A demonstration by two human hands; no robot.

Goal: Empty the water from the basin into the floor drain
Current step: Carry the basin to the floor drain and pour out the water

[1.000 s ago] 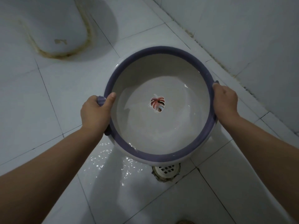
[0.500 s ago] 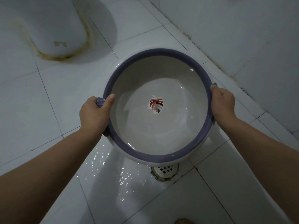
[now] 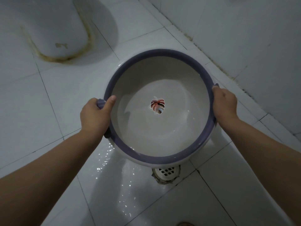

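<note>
Basin (image 3: 162,131) of white plastic with a purple rim and a leaf picture in the middle of its bottom is held in the air above the tiled floor (image 3: 40,103), its near edge lower and nearest the person. A little water lies inside against the near wall. One floor drain (image 3: 166,172), a white grate in a chipped tile corner, sits just below and in front of that near edge; the basin covers its far part. A wet, glinting patch (image 3: 117,185) spreads on the tiles left of the drain.

Two hands hold the basin, one on each side. The left hand (image 3: 95,117) is closed around the purple handle on the left rim, thumb lying over the rim toward the inside. The right hand (image 3: 225,104) is closed over the right rim, fingers curled down the outer side and out of sight.

Farther off, one white toilet base (image 3: 53,30) with a stained seam stands at the upper left, well apart from the basin. A tiled wall (image 3: 244,30) runs along the right, near the basin's right side.
</note>
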